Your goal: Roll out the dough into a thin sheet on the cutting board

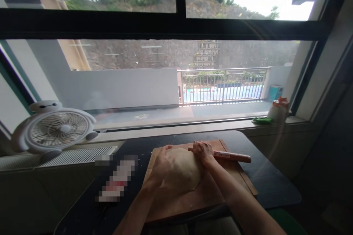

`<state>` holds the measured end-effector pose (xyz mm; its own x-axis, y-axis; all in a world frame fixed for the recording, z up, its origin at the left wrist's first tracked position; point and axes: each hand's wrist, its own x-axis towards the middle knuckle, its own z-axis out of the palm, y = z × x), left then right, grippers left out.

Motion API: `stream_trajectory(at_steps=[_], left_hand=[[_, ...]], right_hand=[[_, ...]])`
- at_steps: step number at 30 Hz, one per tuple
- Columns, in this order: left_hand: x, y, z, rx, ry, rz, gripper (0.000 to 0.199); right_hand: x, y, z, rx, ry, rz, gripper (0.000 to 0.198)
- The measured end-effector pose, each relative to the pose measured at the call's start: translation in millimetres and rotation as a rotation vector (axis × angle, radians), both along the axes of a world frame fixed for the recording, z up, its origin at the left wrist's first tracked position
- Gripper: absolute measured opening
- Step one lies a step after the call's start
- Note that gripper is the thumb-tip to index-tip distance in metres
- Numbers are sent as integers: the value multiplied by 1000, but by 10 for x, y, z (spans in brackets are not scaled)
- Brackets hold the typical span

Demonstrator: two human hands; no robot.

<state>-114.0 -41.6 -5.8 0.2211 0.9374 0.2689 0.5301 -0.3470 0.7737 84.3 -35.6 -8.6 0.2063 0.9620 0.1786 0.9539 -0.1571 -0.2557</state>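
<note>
A wide, flattened round of pale dough [184, 170] lies on a wooden board [190, 205]. My left hand [163, 159] rests along the dough's left edge with its fingers stretched out. Wrapped round one end of a wooden rolling pin [234, 156] is my right hand [203, 151], at the dough's upper right side. The pin points out to the right across the board, and a printed label shows on it.
The board sits on a dark table [264, 176] below a large window. A pixelated patch [118, 180] covers something left of the board. On the sill stand a white fan [64, 128], a green cloth-like item [261, 120] and an orange-topped bottle [278, 112].
</note>
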Motion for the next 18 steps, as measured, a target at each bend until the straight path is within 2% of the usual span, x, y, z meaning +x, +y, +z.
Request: stream_trajectory(at_steps=[2, 5, 8, 13, 18], left_hand=[[-59, -108, -129, 40, 12, 101, 39], [-115, -224, -323, 51, 156, 206, 39], [-109, -276, -432, 108, 311, 254, 38], [-80, -271, -448, 101, 338, 253, 41], [-67, -249, -439, 53, 349, 267, 46]], right_hand=[[18, -11, 90, -44, 33, 23, 35], [8, -21, 169, -69, 51, 43, 38], [-138, -45, 95, -89, 68, 82, 36], [-447, 55, -115, 0, 142, 133, 35], [-493, 282, -69, 36, 1, 60, 37]])
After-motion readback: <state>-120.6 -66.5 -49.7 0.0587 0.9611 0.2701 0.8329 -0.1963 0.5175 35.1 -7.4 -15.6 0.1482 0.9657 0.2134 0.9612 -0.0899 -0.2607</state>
